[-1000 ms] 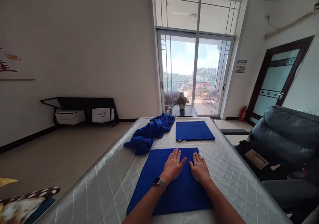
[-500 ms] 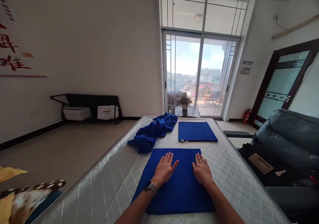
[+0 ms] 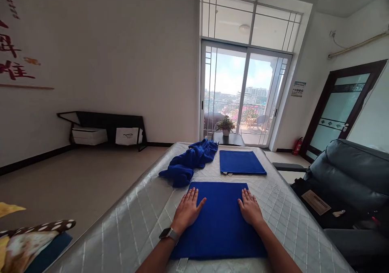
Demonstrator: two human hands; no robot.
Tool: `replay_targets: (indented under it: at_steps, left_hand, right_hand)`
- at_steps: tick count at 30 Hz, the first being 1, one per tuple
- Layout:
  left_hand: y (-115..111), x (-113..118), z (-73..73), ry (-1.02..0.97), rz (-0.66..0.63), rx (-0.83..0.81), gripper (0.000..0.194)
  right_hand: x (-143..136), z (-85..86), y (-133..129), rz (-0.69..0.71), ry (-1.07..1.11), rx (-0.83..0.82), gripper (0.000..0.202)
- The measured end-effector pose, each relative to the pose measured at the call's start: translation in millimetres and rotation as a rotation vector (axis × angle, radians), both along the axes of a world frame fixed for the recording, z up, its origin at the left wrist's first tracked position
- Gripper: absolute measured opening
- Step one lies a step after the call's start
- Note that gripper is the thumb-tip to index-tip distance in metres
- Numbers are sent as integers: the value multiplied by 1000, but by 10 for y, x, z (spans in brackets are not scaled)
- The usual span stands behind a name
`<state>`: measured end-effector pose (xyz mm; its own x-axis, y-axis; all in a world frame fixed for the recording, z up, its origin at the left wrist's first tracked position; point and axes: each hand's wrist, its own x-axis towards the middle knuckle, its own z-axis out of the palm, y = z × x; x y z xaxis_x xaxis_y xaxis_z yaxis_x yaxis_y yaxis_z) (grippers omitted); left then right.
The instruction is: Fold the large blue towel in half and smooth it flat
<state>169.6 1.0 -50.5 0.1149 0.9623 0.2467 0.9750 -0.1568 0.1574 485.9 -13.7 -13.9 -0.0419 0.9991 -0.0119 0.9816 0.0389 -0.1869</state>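
Note:
A folded blue towel (image 3: pixel 220 220) lies flat on the grey quilted mattress (image 3: pixel 133 220) right in front of me. My left hand (image 3: pixel 187 209) rests palm down on the towel's left edge, fingers spread, a watch on its wrist. My right hand (image 3: pixel 250 208) presses flat on the towel's right edge. Neither hand grips anything. Farther back lies a second folded blue towel (image 3: pixel 241 162), and to its left a crumpled heap of blue towels (image 3: pixel 188 163).
A dark massage chair (image 3: pixel 343 184) stands close on the right of the mattress. A small table with a potted plant (image 3: pixel 225 124) sits before the glass balcony doors. A low black shelf (image 3: pixel 103 129) lines the left wall. A patterned cushion (image 3: pixel 33 244) is at the lower left.
Both hands have slid apart across the near towel, from side by side at its middle out to its left and right edges. The view has shifted slightly.

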Motion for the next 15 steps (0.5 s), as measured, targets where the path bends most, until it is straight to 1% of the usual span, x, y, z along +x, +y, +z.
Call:
replay_targets:
  at_steps: [7,11,15]
  left_hand:
    - [-62,16,83,1,3,14,90]
    - [-74,17,97,31,3,11,90]
    - [-53,11,70,17,15,24,91]
  right_hand:
    - [-67,112,-68,-19,-19,11,70]
    - [-62,187,-156,-4,-41,46,68]
    - [-19,152,-312,17,-32,49,68]
